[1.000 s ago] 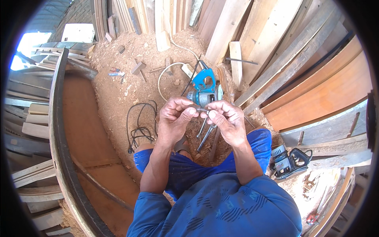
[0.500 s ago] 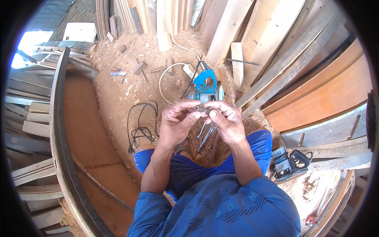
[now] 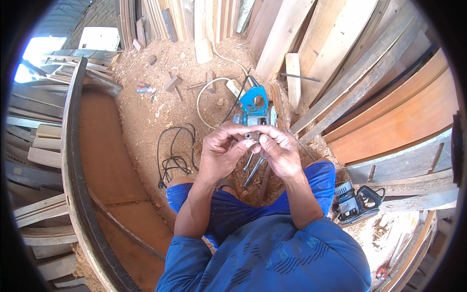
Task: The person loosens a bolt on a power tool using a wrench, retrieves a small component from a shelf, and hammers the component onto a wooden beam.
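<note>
In front of my lap, both hands meet at a small dark metal piece, short and round with a hole in its end [image 3: 249,136]. My left hand [image 3: 221,148] pinches it from one side with thumb and fingertips. From the other side my right hand [image 3: 279,150] closes on it with thumb and forefinger. Fingers cover part of the piece, and its exact kind does not show. Just beyond the hands stands a blue power saw [image 3: 254,104] on the sawdust-covered ground. Below the hands, between my legs, lies a metal wrench-like tool [image 3: 254,172].
A black cable [image 3: 171,160] lies coiled left of my knee. A white power strip [image 3: 234,86] sits near the saw. At the right rests a grey-and-black power tool [image 3: 357,202]. Leaning planks [image 3: 331,41] line the far right; a long curved board [image 3: 73,146] stands left.
The small metal piece has turned, so its holed end faces me more. Both hands stay nearly in place, with slight finger shifts around it.
</note>
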`<state>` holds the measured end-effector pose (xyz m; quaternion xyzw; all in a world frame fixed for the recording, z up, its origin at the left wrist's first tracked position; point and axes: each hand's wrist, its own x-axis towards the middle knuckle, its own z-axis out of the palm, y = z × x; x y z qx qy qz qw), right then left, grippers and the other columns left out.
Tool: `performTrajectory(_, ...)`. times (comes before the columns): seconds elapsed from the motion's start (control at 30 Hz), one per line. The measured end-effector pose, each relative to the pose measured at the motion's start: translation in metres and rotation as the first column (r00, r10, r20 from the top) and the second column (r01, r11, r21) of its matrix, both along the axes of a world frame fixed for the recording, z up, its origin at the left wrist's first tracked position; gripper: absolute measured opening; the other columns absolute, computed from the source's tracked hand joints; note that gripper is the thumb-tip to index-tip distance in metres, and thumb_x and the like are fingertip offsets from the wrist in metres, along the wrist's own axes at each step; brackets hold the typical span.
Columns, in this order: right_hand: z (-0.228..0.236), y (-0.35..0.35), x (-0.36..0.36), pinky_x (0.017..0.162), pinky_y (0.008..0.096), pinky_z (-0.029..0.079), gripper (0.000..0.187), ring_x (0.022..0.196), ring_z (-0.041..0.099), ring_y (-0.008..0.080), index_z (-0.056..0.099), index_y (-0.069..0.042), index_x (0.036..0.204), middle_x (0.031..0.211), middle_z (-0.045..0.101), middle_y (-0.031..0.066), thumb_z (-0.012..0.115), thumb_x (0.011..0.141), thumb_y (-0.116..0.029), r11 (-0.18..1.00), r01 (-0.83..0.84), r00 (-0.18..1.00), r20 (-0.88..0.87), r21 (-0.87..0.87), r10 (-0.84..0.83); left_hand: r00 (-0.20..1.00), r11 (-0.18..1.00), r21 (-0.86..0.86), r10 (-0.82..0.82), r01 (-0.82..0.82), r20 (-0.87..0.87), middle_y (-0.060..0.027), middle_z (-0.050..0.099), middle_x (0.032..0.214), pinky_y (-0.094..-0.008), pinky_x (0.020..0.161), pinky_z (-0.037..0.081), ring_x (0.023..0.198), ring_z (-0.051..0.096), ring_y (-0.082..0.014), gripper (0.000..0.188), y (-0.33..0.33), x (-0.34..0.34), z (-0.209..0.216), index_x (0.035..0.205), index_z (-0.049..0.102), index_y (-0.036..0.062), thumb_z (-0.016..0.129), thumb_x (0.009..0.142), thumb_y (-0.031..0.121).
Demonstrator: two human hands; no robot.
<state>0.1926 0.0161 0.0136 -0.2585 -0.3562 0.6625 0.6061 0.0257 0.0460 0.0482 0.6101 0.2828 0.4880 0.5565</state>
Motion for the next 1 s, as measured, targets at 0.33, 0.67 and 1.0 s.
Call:
performTrajectory(0.33, 0.003, 0.001, 0.000, 0.077, 0.0250, 0.050, 0.030, 0.083, 0.060, 0.0109, 0.060, 0.005, 0.120, 0.098, 0.067, 0.0091, 0.059, 0.096, -0.013, 1.000, 0.024, 0.998, 0.052, -0.015, -0.023, 0.999, 0.999, 0.047, -0.026, 0.025, 0.031, -0.0093, 0.068, 0.098, -0.0287, 0.079, 0.054, 0.090, 0.066, -0.0140, 0.025, 0.000, -0.002, 0.000, 0.110, 0.061, 0.0003, 0.063, 0.087, -0.009)
performTrajectory(0.67, 0.024, -0.010, 0.003, 0.073, 0.0247, 0.050, 0.031, 0.079, 0.063, 0.0108, 0.063, 0.004, 0.114, 0.093, 0.069, 0.0094, 0.070, 0.089, -0.012, 0.972, 0.200, 0.967, 0.132, 0.120, -0.216, 0.998, 0.995, -0.093, -0.021, 0.027, 0.066, -0.0109, 0.067, 0.099, -0.0272, 0.080, 0.053, 0.088, 0.065, -0.0132, 0.017, -0.002, -0.004, 0.004, 0.110, 0.060, -0.0030, 0.060, 0.093, 0.001)
performTrajectory(1.0, 0.024, -0.012, 0.015, 0.082, 0.0268, 0.051, 0.021, 0.090, 0.064, 0.0132, 0.063, 0.006, 0.112, 0.096, 0.069, 0.0102, 0.063, 0.092, -0.003, 0.976, 0.139, 0.951, 0.251, 0.169, -0.179, 1.000, 0.998, -0.056, -0.025, 0.025, 0.010, -0.0093, 0.067, 0.089, -0.0265, 0.075, 0.053, 0.084, 0.065, -0.0132, 0.011, -0.006, 0.002, 0.006, 0.104, 0.059, -0.0029, 0.058, 0.094, 0.002)
